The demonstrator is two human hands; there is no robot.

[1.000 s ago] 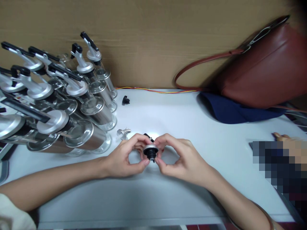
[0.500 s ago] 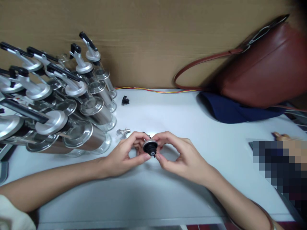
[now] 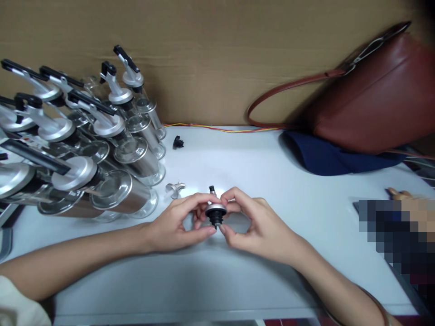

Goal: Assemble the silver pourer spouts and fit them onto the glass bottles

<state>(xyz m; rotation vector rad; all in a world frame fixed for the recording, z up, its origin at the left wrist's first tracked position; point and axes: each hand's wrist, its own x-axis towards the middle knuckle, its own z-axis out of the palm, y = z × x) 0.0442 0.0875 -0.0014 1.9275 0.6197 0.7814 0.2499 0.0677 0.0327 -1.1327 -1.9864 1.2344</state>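
Bottles [image 3: 118, 194]: glass and metal, topped with pourers [image 3: 108, 125]; contents unclear.
Grip: left hand [image 3: 171, 222], right hand [image 3: 267, 226] pinching one stopper [image 3: 216, 216].

Held pourer [image 3: 216, 210]: silver disc, black ribbed stopper, black tip
Loose spout [image 3: 174, 189]: plain silver
Loose stopper [image 3: 178, 142]: solid black
Bottles [image 3: 136, 192]: clear glass, brownish-silver metallic bodies
Bottle pourers [image 3: 76, 174]: silver discs and spouts, black levers
Handbag [image 3: 377, 99]: plain reddish brown, silver-coloured clasp
Cap [image 3: 322, 158]: solid navy
Wires [image 3: 224, 130]: yellow and red
Tabletop [image 3: 238, 283]: pale blue-grey, unpatterned
Cardboard [image 3: 204, 59]: tan brown, faintly streaked
Sleeve [image 3: 20, 301]: cream
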